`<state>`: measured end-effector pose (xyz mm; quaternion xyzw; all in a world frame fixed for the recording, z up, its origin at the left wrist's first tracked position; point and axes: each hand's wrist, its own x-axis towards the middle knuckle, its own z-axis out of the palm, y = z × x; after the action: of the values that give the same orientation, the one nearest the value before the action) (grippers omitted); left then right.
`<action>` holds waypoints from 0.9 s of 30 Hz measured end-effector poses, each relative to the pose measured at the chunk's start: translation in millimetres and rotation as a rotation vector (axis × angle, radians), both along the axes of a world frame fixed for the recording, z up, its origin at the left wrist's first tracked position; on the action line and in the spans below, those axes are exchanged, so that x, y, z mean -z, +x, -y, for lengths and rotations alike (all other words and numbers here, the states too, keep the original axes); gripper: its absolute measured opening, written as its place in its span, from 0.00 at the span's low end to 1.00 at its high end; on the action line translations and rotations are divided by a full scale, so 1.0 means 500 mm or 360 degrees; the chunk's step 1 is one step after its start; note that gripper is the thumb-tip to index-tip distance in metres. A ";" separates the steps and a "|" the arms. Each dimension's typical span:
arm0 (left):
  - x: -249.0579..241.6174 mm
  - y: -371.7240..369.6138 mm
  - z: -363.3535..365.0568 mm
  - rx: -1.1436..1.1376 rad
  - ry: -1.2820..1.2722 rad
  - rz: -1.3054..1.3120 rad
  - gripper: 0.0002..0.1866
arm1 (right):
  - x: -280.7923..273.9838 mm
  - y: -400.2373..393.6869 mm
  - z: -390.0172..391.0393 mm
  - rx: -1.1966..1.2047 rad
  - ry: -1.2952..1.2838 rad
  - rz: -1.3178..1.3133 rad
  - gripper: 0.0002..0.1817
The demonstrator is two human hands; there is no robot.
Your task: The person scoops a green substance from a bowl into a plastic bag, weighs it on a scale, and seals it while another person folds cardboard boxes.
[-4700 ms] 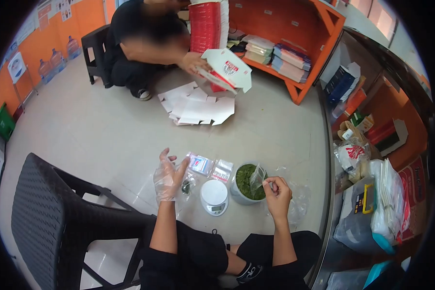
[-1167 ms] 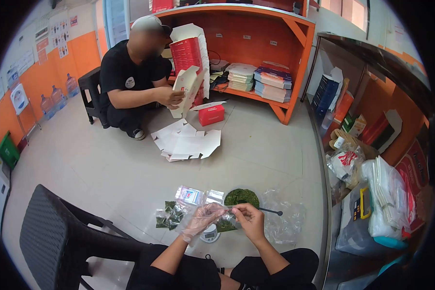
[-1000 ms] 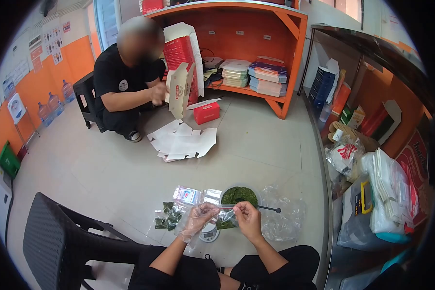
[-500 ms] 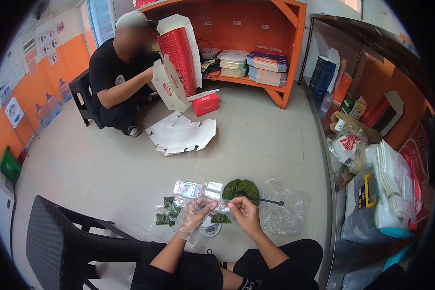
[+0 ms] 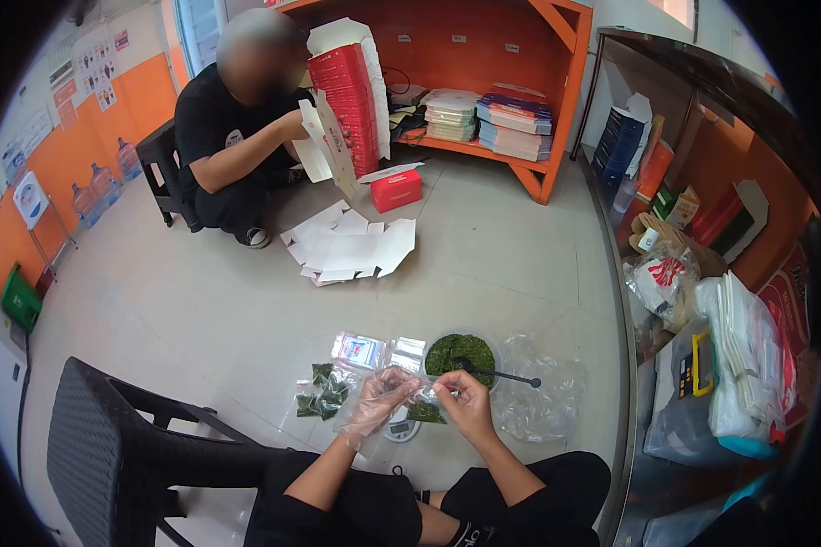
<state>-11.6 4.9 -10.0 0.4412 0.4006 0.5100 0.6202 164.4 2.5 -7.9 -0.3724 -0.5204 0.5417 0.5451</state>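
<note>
My left hand [image 5: 381, 399], in a clear plastic glove, and my bare right hand [image 5: 466, 403] pinch the top edge of a small clear zip bag [image 5: 426, 412]. Dark green flakes lie in the bottom of this bag. Below it, a small round digital scale [image 5: 400, 429] is partly hidden. Just beyond my right hand stands a round tub of green flakes [image 5: 461, 351], with a black long-handled spoon [image 5: 506, 375] resting in it. Several small bags of green flakes [image 5: 327, 392] lie left of my gloved hand. Packs of clear bags [image 5: 359, 351] are on the floor behind it.
Crumpled clear plastic [image 5: 540, 387] lies right of the tub. A black stool [image 5: 109, 447] is at my left, a metal shelf with a plastic toolbox [image 5: 680, 401] at my right. Ahead, a seated person [image 5: 237, 137] handles a carton [image 5: 327, 146] near flat white cardboard [image 5: 351, 242] and a red box [image 5: 397, 189].
My hands stay at the bag's top edge, with only slight finger movement. The other person's carton has turned and is held more edge-on. The view has shifted slightly.
</note>
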 end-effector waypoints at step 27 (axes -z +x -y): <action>-0.020 0.010 0.019 -0.0051 0.0253 -0.0552 0.06 | -0.019 0.008 0.002 0.0042 0.0189 0.0616 0.04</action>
<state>-6.5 -4.8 0.0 0.5637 0.4670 0.4660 0.4969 168.3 1.6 1.5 -0.4437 -0.6416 0.4212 0.4628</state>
